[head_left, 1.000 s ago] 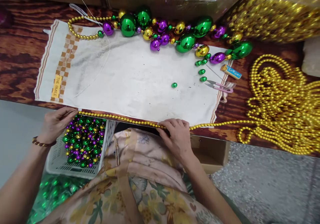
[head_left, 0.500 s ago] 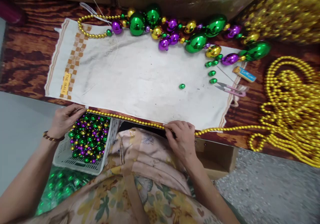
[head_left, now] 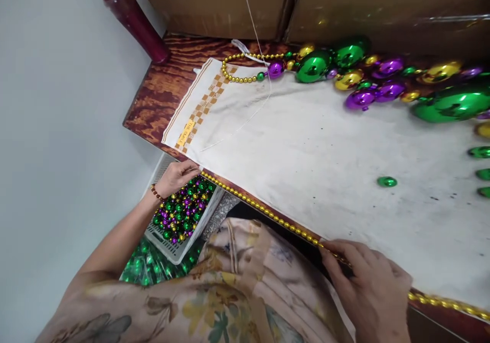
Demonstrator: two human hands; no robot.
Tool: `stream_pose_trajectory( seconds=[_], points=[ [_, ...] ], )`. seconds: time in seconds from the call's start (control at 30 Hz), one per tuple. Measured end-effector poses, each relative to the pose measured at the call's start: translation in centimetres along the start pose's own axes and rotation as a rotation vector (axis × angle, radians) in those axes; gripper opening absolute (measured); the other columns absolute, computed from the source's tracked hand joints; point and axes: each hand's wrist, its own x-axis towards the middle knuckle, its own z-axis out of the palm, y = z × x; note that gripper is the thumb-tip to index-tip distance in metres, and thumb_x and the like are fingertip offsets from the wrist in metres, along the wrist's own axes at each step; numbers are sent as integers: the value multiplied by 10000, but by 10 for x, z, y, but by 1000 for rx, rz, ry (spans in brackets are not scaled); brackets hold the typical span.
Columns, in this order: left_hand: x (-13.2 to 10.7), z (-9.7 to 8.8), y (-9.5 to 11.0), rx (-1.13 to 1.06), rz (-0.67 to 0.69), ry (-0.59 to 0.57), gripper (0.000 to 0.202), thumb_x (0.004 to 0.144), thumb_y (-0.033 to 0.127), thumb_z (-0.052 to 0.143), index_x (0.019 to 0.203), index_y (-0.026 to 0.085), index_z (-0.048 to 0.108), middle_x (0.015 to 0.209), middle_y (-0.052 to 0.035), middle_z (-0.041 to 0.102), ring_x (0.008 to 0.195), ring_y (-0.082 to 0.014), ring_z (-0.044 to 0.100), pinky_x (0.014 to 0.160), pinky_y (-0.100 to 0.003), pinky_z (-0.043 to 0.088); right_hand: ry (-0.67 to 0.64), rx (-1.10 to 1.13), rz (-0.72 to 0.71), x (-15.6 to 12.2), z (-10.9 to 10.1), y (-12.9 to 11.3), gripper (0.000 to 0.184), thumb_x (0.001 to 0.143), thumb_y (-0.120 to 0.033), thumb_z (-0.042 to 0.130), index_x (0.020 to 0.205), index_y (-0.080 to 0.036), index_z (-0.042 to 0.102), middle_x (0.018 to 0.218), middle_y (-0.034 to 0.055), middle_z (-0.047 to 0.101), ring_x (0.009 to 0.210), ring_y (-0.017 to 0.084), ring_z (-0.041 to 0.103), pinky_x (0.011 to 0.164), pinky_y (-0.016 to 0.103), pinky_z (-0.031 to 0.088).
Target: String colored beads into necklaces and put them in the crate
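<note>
A strand of small gold beads (head_left: 264,211) stretches taut along the near edge of the wooden table (head_left: 161,90). My left hand (head_left: 176,176) pinches its left end with a thin white thread, above a white basket (head_left: 179,246) of green, purple and gold beads (head_left: 182,211). My right hand (head_left: 369,287) is closed on the strand near the lower right. A white towel (head_left: 325,154) covers the table.
A garland of large green, purple and gold balls (head_left: 360,80) lies along the towel's far edge. Loose green beads (head_left: 386,181) rest on the towel. A dark red cylinder (head_left: 133,19) stands at the far left corner. Cardboard boxes (head_left: 214,3) rise behind. Green balls (head_left: 147,274) sit below the basket.
The view has swung left and closer; the gold bead pile and scissors have left the frame. Both hands keep their grip on the gold strand.
</note>
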Motion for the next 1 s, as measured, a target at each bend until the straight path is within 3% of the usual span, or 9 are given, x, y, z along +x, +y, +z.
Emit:
stream_pose_trajectory(
  seconds=[0.2,0.4,0.63,1.0],
  points=[
    [3,-2,0,-15,-31,-10,270,925,364,577,807,132,653,524,54,491,469,-53,346,492,-188,286,-4,16,49,0,2,0,363,996,-446,383,853,-251,653,849,64,725,753,279,619,717,413,305],
    [-1,-4,4,-3,-83,-19,251,881,384,611,859,146,688,680,-7,666,580,-94,532,564,-197,391,-29,51,102,-3,0,-7,195,945,-333,526,855,-231,666,872,58,712,804,259,591,766,406,300],
    [-3,-3,-3,41,-175,32,223,827,390,667,886,178,703,753,-1,717,686,-134,595,633,-215,449,-87,80,250,-4,-1,-10,129,932,-265,572,858,-224,670,891,35,695,868,240,566,846,408,280],
    [-4,-10,10,37,-220,73,199,806,379,684,867,191,703,801,7,734,737,-147,631,691,-242,497,-22,69,215,-4,1,-12,92,889,-207,574,827,-206,641,853,42,712,828,233,577,856,410,283]
  ],
)
